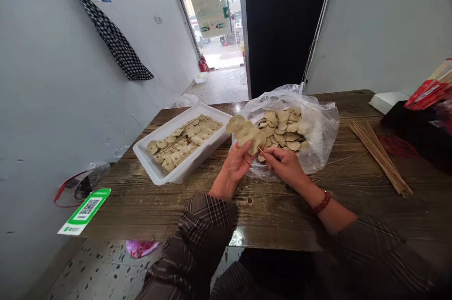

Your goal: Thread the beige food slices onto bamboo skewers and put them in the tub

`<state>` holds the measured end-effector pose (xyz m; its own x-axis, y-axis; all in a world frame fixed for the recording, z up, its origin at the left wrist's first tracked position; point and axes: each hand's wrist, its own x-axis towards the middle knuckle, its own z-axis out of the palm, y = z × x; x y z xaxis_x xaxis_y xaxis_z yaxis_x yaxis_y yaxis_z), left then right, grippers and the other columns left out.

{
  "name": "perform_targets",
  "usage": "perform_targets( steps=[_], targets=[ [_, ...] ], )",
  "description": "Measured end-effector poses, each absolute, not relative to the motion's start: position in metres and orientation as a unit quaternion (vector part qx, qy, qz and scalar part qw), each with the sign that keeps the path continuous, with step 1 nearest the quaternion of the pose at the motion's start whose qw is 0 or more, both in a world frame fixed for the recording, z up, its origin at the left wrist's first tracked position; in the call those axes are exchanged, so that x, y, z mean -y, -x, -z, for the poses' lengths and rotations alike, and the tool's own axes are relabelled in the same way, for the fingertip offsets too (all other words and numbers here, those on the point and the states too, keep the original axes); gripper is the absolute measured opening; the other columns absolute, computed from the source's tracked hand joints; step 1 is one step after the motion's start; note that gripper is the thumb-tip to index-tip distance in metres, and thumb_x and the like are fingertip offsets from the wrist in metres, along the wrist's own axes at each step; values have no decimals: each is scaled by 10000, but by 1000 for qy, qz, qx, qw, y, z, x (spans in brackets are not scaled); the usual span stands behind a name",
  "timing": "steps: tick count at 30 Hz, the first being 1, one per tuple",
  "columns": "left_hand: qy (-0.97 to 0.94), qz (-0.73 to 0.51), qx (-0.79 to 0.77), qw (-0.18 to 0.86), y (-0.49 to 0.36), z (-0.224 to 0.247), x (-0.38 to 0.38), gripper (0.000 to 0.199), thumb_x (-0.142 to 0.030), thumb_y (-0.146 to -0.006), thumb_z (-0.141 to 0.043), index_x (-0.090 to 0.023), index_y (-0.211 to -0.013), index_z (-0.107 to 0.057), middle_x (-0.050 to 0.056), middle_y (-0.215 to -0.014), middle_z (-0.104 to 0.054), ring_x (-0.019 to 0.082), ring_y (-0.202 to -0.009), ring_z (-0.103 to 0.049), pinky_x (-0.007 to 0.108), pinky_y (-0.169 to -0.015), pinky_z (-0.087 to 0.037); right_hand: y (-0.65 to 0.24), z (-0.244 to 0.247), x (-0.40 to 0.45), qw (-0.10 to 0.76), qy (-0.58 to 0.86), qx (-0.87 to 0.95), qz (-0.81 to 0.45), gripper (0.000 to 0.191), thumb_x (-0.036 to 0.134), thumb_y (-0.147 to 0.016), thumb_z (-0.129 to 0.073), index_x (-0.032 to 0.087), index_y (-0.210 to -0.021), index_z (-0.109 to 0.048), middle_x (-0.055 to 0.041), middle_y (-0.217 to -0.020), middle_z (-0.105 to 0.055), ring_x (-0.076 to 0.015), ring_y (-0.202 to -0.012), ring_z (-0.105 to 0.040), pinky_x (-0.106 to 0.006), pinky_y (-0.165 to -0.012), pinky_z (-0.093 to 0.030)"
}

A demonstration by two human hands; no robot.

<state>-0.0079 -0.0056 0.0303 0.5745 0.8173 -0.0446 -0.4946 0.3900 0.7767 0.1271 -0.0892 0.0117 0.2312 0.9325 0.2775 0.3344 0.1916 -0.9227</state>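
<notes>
Several thin, round beige slices (246, 133) overlap in a row on a skewer in front of me. My left hand (238, 162) is closed on these slices, thumb on top. A thin wooden skewer (260, 149) shows at their near end, and my right hand (282, 163) pinches it; most of the stick is hidden. Just behind my hands, a clear plastic bag (319, 125) lies open with a heap of loose beige slices (282, 128) inside. To the left, a white tray (160, 178) holds skewered slices (187, 142) laid in rows.
A bundle of wooden skewers (381, 156) lies on the dark wooden table (148, 215) at right. Beyond it are a white box (388, 101) and a black container (413, 130) with red packets (429, 90). A green QR-code card (86, 210) is at the table's left edge.
</notes>
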Motion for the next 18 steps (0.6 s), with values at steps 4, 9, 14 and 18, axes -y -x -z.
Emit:
perform_targets(
  steps=[4,9,14,18],
  targets=[
    [-377,-429,-233,787,5,-30,9,453,-205,-567,-875,-164,-976,-684,27,-904,-733,151,-771,-685,286,-746,-541,-123,-6,89,545,572,545,-281,357,490,-888,-556,170,-859,-712,23,-532,-575,-108,-452,-458,-233,-464,-363],
    [-366,-451,-244,777,0,-22,11,446,-198,-538,-884,-160,-943,-700,18,-870,-733,134,-774,-670,274,-755,-516,-126,3,89,528,588,541,-288,364,507,-883,-574,168,-857,-705,23,-538,-566,-105,-441,-445,-231,-445,-349],
    [-345,-435,-214,804,3,-19,6,478,-290,-531,-910,-139,-941,-716,55,-912,-732,141,-788,-664,264,-753,-515,-136,2,92,513,605,543,-277,371,510,-891,-571,165,-889,-705,21,-561,-552,-113,-467,-453,-237,-462,-358],
    [-301,-460,-193,813,14,-23,-6,489,-438,-599,-872,-172,-976,-709,57,-920,-714,132,-730,-651,246,-662,-511,-137,-5,105,505,627,532,-261,378,514,-882,-582,165,-946,-711,23,-568,-537,-123,-470,-441,-247,-444,-348]
  ],
)
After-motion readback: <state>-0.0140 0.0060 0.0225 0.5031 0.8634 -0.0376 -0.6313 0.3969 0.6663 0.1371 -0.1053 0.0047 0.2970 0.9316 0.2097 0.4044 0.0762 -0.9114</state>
